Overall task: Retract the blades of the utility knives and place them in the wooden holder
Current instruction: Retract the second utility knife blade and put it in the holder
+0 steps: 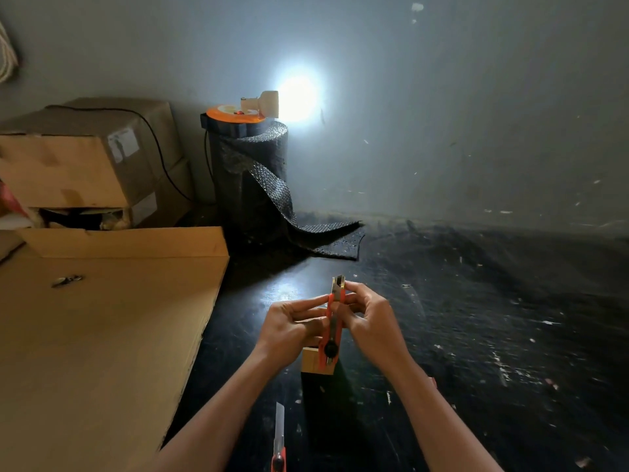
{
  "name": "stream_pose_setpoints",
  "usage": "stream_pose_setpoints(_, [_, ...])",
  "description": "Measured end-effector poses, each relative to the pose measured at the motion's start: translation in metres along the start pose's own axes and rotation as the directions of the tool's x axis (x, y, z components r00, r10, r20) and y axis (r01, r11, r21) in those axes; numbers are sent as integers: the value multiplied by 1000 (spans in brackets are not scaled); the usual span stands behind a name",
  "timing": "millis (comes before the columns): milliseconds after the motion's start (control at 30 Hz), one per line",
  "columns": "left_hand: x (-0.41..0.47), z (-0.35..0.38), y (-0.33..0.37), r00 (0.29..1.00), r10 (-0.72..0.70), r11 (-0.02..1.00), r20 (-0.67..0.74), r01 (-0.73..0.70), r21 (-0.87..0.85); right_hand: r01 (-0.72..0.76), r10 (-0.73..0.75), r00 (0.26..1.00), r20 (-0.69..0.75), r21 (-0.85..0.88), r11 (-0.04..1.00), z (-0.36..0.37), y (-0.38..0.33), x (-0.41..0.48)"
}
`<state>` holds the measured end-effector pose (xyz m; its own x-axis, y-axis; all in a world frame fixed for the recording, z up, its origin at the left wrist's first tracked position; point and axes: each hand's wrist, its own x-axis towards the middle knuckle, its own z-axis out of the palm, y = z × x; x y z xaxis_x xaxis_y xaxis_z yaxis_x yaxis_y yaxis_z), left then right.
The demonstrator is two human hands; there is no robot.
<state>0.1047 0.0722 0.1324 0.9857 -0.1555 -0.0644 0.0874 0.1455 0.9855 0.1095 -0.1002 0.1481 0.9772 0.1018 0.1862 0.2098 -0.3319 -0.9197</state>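
Observation:
An orange utility knife (333, 327) is held upright between both hands above the dark floor, its metal tip pointing away from me and a black knob near its lower end. My left hand (292, 327) grips its left side and my right hand (369, 321) pinches it near the top. Just below the hands stands a small wooden holder (312, 362), partly hidden by the knife. A second orange utility knife (279, 441) lies on the floor near the bottom edge with its long blade extended.
A large flat cardboard sheet (102, 332) covers the left side, with a small metal object (66, 281) on it. Cardboard boxes (85, 158) are stacked behind it. A roll of black bubble wrap (252, 178) carries an orange reel and a bright lamp (296, 97).

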Motion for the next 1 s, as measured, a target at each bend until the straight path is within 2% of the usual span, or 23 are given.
stream_pose_setpoints(100, [12, -7, -20, 996, -2, 999, -88, 6, 52, -17, 17, 1000, -15, 23, 1000, 5, 17, 12])
stream_pose_setpoints(267, [37, -28, -60, 957, 1, 956, -291, 84, 280, -49, 49, 999, -13, -9, 999, 13, 44, 36])
stream_pose_setpoints(400, [52, -35, -80, 966, -45, 860, -255, 167, 482, -73, 73, 997, -9, -58, 996, 20, 56, 59])
stream_pose_setpoints(500, [60, -34, -90, 971, -117, 796, -207, 217, 565, -91, 92, 996, 1, -96, 991, 26, 62, 74])
stream_pose_setpoints(667, [71, -34, -111, 960, -183, 774, -214, 274, 571, -114, 120, 993, 20, -183, 977, 41, 82, 90])
stream_pose_setpoints(800, [72, -34, -121, 955, -177, 807, -237, 279, 521, -136, 161, 985, 65, -289, 948, 51, 97, 96])
stream_pose_setpoints(1000, [73, -35, -127, 950, -170, 829, -261, 281, 484, -147, 180, 982, 50, -388, 910, 60, 103, 101])
